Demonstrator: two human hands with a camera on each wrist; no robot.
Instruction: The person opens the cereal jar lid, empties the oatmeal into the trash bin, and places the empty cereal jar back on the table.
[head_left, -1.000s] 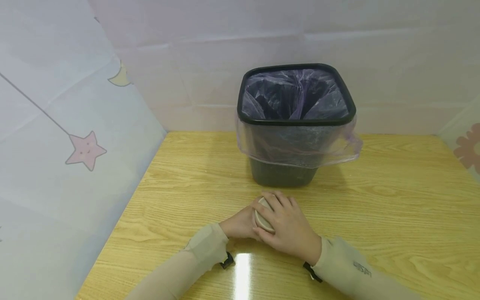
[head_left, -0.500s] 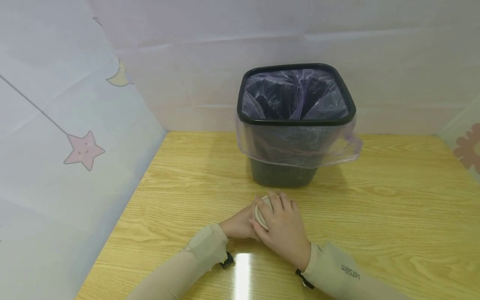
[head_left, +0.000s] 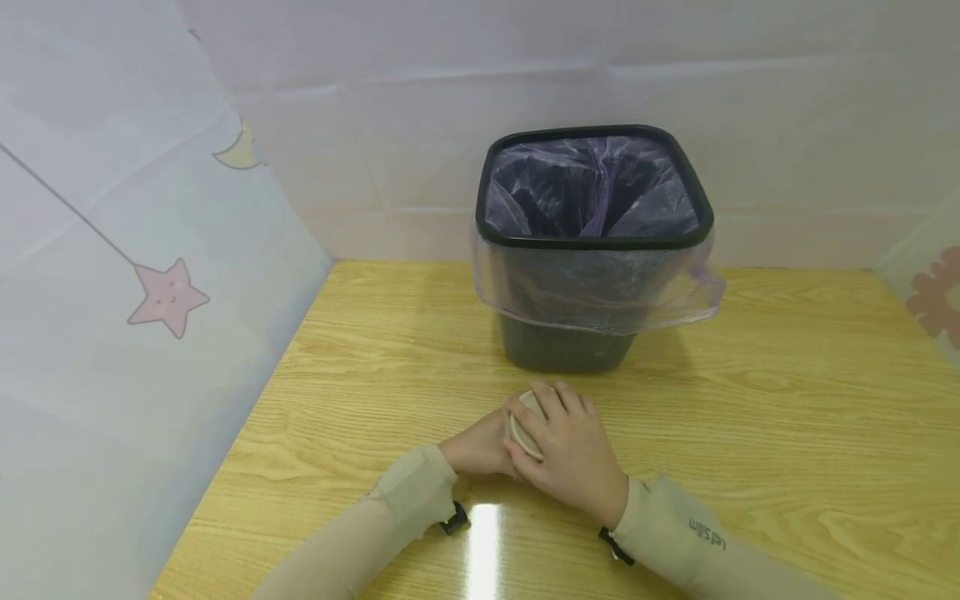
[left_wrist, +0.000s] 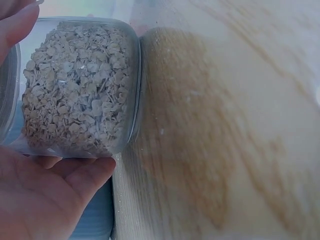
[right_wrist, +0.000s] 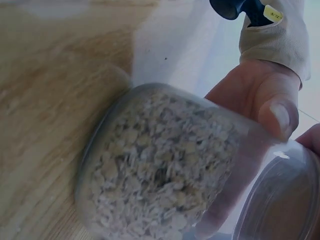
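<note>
Bare light wooden tabletop (head_left: 787, 417) around both hands, left hand (head_left: 480, 448) and right hand (head_left: 573, 454) gripping clear oat-filled plastic jar (head_left: 525, 427), black bag-lined square bin (head_left: 592, 246) just behind.

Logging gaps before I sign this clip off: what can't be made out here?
- Head view: the clear plastic jar of oats is mostly covered by both hands.
- Its lid: hidden by the right hand; blurred at the right wrist view's edge.
- Black lined waste bin: the crumpled liner hides its bottom.
- Left hand: the jar hides its fingers.
</note>
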